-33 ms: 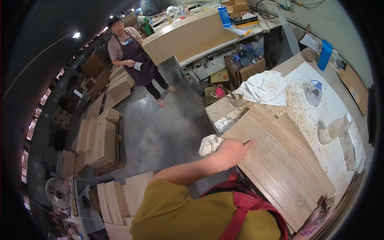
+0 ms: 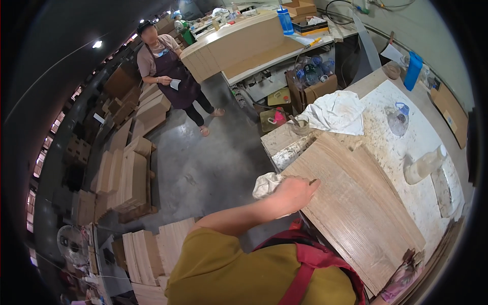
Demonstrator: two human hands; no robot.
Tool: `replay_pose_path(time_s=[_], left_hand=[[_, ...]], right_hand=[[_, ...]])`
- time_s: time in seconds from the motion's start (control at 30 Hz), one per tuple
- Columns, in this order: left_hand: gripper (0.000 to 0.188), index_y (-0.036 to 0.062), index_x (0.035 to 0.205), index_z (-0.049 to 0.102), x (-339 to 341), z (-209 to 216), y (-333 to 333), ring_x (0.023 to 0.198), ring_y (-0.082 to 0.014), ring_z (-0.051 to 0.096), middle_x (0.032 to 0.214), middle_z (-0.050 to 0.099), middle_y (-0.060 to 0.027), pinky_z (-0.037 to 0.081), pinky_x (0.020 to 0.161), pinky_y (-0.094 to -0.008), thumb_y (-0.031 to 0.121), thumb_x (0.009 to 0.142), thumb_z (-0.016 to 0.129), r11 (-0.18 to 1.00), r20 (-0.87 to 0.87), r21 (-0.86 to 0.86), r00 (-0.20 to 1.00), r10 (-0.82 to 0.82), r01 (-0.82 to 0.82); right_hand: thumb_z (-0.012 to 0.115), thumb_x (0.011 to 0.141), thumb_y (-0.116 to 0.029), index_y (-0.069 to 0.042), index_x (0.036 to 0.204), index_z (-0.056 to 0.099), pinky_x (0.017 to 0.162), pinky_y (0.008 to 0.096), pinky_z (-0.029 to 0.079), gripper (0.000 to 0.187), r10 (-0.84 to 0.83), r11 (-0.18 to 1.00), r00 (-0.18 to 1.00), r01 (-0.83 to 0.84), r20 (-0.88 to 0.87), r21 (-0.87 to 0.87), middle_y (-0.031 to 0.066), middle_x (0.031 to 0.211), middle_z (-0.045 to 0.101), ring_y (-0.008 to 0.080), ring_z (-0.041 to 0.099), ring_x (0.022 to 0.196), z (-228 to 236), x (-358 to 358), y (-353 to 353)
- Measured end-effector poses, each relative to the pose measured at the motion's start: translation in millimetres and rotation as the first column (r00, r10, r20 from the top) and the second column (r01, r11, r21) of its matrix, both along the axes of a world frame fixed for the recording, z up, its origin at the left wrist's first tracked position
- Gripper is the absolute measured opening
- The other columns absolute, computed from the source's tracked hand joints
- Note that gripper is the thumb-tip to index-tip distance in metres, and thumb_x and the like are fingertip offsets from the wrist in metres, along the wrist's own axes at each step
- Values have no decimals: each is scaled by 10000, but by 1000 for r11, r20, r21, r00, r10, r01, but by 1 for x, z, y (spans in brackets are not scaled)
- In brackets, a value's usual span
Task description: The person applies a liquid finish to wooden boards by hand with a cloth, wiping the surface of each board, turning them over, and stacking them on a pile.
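Note:
A flat wood-grain board (image 2: 356, 208) lies at a slant along the near edge of the workbench, on top of another board (image 2: 373, 165) whose far side shows. My left hand (image 2: 297, 194) is closed at the board's left edge with a crumpled white rag (image 2: 268, 185) bunched in it. Something small and dark shows at its fingertips, too small to name. At the board's near right corner is my right hand (image 2: 404, 277), in a pink and brown stained covering. It grips that corner, its fingers partly hidden.
A white cloth (image 2: 335, 112) and a small jar (image 2: 300, 127) sit beyond the board. On the right stand a cloudy bottle (image 2: 426, 165) and a clear blue-topped container (image 2: 398, 121). A person in a dark apron (image 2: 178, 76) stands across the floor. Stacked panels (image 2: 129, 178) line the left.

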State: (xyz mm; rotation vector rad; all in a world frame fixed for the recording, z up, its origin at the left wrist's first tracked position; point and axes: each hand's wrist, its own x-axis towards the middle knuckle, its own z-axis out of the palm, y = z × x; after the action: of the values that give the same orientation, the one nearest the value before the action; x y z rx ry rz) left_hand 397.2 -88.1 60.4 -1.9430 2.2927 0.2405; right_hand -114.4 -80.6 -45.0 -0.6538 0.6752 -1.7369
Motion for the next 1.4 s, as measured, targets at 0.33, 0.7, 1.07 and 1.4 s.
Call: replay_pose_path(time_s=[0.33,0.7,1.07,1.4], left_hand=[[386,118,1191,573,92,33,-8,848,-342,595,904,631,-166,473,738,-414,236,824,580,832,-258,-452,940,224,-322],[554,163,1379,358,56,21,-10,820,-333,604,886,626,-143,490,704,-408,337,883,533,926,-171,-181,938,302,-331],[641,121,1442,213,3,10,-33,766,-299,604,881,596,-148,511,635,-397,355,911,484,962,-170,-269,985,-1,-45],[605,146,1418,289,19,24,-23,734,-287,599,773,582,-114,494,645,-385,328,889,521,923,-176,-348,979,105,-162]], right_hand=[[576,868,-207,85,1228,475,1060,483,319,474,-216,974,959,199,184,106,191,1235,533,333,495,1132,-6,11,-22],[522,911,-179,57,1206,520,1052,443,362,378,-53,998,997,54,-63,12,167,1228,544,287,493,1146,1,5,8],[526,907,-179,54,1215,515,1051,444,363,386,-58,997,998,59,-24,52,165,1237,537,286,487,1153,-3,-2,-7],[530,904,-179,51,1223,510,1050,445,364,394,-26,997,1000,27,-8,71,162,1245,531,286,482,1160,-5,-2,-2]])
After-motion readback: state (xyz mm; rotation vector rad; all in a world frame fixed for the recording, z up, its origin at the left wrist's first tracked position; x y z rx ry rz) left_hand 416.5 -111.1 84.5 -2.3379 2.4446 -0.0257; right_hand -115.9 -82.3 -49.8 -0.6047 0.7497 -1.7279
